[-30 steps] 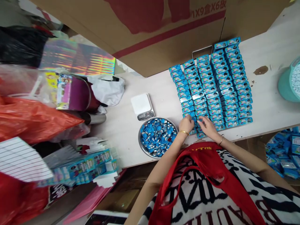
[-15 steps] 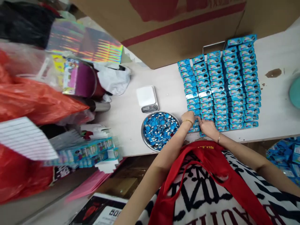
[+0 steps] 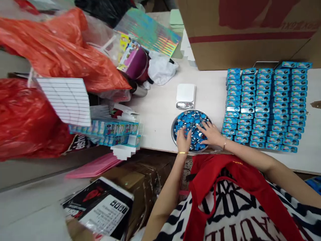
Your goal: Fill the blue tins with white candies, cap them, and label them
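A round metal bowl (image 3: 172,131) at the table's front edge is full of small blue and silver round caps (image 3: 190,118). Over its left side reaches my left hand (image 3: 184,141), fingers apart and touching the caps. From the right comes my right hand (image 3: 212,134), its fingers spread across the caps. I see nothing gripped in either hand. To the right of the bowl, small blue boxes (image 3: 260,103) lie in several long columns, each box with a dark round spot near one end.
A small white digital scale (image 3: 186,93) stands just behind the bowl. A large cardboard box (image 3: 245,50) borders the back. On the left are orange plastic bags (image 3: 75,57), a white cloth bag (image 3: 162,68) and stacked blue packages (image 3: 117,129).
Both hands have left the blue boxes and moved left onto the caps in the bowl, their fingers now spread. The camera view has turned to the left.
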`<state>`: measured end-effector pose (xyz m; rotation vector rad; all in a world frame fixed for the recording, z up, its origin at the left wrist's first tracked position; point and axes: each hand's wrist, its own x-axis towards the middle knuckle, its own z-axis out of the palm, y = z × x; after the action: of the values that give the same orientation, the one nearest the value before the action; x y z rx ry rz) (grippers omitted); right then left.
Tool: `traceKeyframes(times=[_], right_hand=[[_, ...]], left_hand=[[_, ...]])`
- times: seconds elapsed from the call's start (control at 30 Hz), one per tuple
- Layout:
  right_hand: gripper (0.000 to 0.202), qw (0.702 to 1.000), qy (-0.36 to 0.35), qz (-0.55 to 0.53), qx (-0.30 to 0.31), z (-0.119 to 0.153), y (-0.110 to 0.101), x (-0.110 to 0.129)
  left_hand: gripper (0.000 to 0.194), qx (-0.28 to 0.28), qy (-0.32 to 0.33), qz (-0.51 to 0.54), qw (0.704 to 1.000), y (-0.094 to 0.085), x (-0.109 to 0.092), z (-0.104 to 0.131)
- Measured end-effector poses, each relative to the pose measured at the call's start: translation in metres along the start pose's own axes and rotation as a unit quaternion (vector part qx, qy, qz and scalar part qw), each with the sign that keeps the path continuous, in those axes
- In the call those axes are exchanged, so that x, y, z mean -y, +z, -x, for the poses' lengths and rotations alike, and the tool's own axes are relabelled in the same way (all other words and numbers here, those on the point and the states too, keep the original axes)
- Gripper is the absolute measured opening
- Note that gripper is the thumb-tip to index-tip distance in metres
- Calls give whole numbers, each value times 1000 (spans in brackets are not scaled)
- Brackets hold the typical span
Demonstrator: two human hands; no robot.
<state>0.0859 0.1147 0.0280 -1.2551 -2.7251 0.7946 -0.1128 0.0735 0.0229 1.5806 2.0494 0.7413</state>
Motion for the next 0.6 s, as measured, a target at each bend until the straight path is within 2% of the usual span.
traceKeyframes(times=[0.07,0.17,0.27,0.37,0.5,0.6], right_hand=[[95,998,-23,45,26,-20,12,8],[85,995,-24,87,35,-39,19,9],[63,993,-36,99,60,-51,16,6],[49,992,-48,87,84,-62,10,6],[33,991,-54,52,113,-69,-15,22],[26,988,-61,103,96,-66,-30,44]], left_hand=[[36,-26,-57,31,998,-8,29,14],[35,-43,-93,63,993,0,49,40],[34,-40,-74,65,994,17,50,59],[33,-41,-47,57,996,29,46,66],[34,-43,-36,77,995,27,48,66],[35,-61,-38,103,992,25,62,65]])
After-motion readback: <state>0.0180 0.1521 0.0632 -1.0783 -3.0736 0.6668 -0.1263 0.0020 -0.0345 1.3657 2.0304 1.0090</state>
